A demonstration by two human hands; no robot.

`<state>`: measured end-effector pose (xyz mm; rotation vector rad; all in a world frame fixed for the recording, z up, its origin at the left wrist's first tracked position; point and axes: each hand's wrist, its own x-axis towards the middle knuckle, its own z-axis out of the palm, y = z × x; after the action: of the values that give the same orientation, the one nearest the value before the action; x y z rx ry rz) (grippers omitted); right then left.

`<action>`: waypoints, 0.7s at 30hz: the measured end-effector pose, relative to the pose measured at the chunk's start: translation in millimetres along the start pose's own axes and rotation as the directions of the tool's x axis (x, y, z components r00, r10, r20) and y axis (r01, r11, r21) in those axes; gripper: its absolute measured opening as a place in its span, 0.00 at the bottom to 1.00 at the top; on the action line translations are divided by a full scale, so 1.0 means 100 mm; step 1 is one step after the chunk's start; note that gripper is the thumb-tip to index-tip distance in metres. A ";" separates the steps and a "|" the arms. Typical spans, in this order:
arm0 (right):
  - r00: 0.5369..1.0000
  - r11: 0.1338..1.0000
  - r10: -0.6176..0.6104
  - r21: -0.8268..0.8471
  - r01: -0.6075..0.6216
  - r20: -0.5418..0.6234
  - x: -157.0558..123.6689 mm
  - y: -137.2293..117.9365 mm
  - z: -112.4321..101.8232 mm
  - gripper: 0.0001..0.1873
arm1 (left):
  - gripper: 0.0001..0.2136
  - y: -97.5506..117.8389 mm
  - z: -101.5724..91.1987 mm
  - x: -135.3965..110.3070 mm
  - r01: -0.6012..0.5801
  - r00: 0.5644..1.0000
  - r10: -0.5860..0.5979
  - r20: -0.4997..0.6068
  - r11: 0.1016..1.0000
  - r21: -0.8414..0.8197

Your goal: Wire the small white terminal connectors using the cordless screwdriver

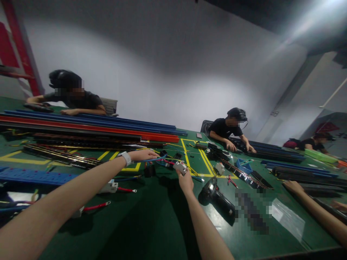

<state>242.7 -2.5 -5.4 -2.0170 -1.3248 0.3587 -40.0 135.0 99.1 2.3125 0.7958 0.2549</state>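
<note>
My left hand reaches far across the green table, a white band on its wrist. Its fingers pinch the end of a blue wire. My right hand is raised beside it and grips a small grey circuit breaker. The blue wire runs from my left fingers toward the breaker. More breakers with red wires lie on the table below my left forearm.
A black cordless drill lies right of my right arm. Long blue, red and black rails are stacked at the back left. Yellow tape marks squares on the table. Other people work at the far side, and another person's arm rests at right.
</note>
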 end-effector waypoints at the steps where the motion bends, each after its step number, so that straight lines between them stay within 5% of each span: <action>1: 1.000 1.000 0.001 0.022 -0.001 0.001 0.01 0.02 0.01 0.28 | 0.28 -0.01 0.00 -0.01 -0.004 1.000 0.004 -0.031 1.000 0.005; 10: 0.999 0.982 0.037 0.186 -0.034 -0.017 0.29 0.07 0.00 0.32 | 0.28 -0.01 0.03 -0.11 -0.039 0.993 0.037 -0.112 0.999 -0.022; 16: 0.999 0.960 -0.030 0.279 0.026 0.010 0.71 -0.05 -0.13 0.23 | 0.26 0.08 0.09 -0.26 -0.071 0.993 0.050 -0.105 0.977 -0.200; 21: 0.993 0.936 -0.115 0.339 0.097 0.032 0.81 -0.08 -0.12 0.17 | 0.24 0.11 0.06 -0.35 -0.115 0.979 0.059 -0.194 0.949 -0.293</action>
<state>279.1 66.4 19.5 -1.6547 -1.2983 0.5507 -59.7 104.0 102.6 2.0546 0.6891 0.5955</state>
